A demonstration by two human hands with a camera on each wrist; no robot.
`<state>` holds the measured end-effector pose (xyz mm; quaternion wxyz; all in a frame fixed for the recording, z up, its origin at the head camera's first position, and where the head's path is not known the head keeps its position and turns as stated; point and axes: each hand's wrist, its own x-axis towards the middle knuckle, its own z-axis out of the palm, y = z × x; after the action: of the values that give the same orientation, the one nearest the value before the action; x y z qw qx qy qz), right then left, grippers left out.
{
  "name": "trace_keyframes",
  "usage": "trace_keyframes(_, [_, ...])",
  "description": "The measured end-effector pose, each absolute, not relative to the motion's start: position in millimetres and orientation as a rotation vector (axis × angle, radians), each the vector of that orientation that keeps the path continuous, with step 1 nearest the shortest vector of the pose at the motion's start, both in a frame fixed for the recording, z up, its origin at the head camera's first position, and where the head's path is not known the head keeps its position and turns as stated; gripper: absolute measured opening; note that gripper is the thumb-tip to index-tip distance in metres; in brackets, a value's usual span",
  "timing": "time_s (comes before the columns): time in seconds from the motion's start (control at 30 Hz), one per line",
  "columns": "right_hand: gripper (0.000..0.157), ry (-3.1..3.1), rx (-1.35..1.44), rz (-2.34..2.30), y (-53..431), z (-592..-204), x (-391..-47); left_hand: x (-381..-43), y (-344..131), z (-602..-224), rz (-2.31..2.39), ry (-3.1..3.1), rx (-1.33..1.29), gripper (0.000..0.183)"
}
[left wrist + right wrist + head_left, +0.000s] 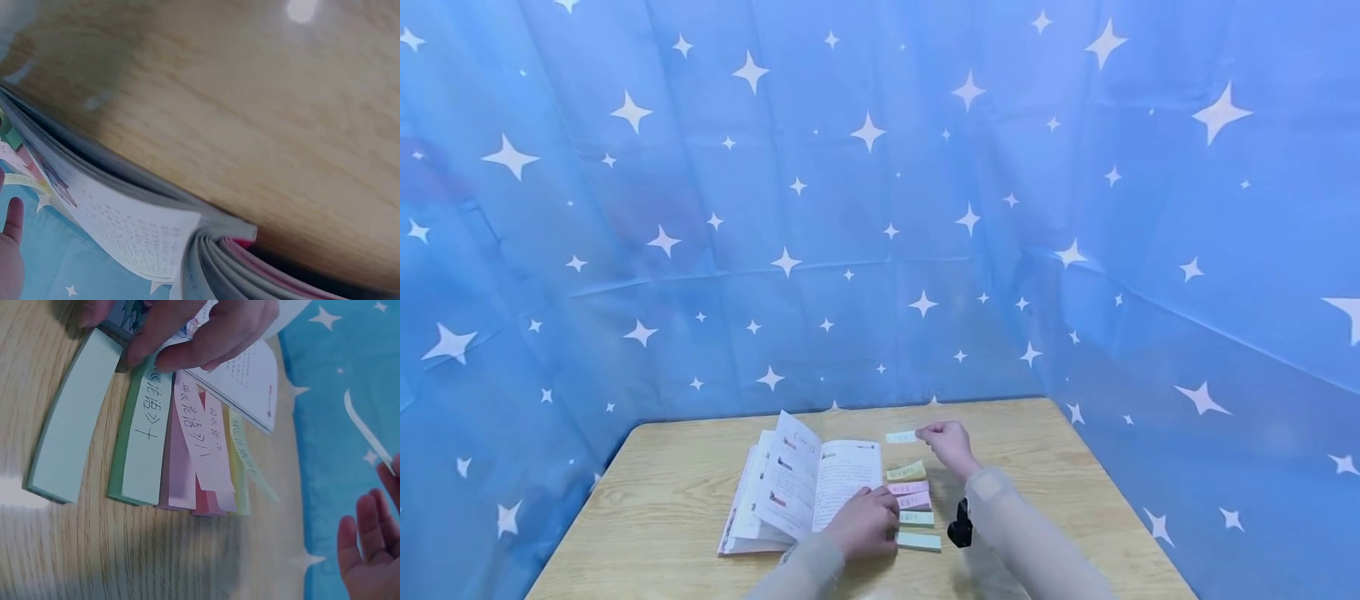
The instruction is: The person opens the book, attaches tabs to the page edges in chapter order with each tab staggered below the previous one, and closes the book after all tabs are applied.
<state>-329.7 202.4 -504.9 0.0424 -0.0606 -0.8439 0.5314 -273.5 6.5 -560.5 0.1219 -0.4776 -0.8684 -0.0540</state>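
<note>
My right hand pinches one end of a pale paper sticky strip, raised beyond the upper right corner of an open book. In the right wrist view the strip curves up from the fingertips. My left hand rests on the lower right of the book, its loosely bent fingers touching the page edge beside the sticky note pads. Those pads lie in a column: yellow, pink, green and a pale green one. Handwriting marks several top strips; none shows on the pale green pad.
The book's left pages stand partly lifted in a fan. A black device is by the right wrist. Around the wooden table hangs a blue curtain with white stars.
</note>
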Motion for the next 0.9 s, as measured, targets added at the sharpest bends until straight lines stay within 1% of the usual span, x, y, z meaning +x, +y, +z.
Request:
trace_keyframes(0.17, [0.020, -2.575, -0.190, 1.599, 197, -513, -328, -285, 0, -559, -0.323, -2.627, -1.324, 0.011])
trace_keyframes(0.27, [0.018, -2.576, -0.180, 1.602, 194, -518, -327, -297, -5, -554, -0.422, -2.688, -1.188, 0.012])
trace_keyframes(0.5, [0.021, -2.525, -0.202, 1.628, 188, -524, -337, -326, -15, -534, -0.486, -2.664, -0.890, 0.015])
trace_keyframes(0.57, [0.024, -2.531, -0.218, 1.651, 185, -526, -340, -330, -19, -532, -0.506, -2.683, -0.822, 0.021])
trace_keyframes(0.77, [0.018, -2.554, -0.231, 1.656, 176, -533, -348, -337, -25, -537, -0.514, -2.741, -0.673, 0.051])
trace_keyframes(0.9, [0.021, -2.555, -0.230, 1.622, 173, -536, -353, -339, -23, -545, -0.477, -2.796, -0.639, 0.059])
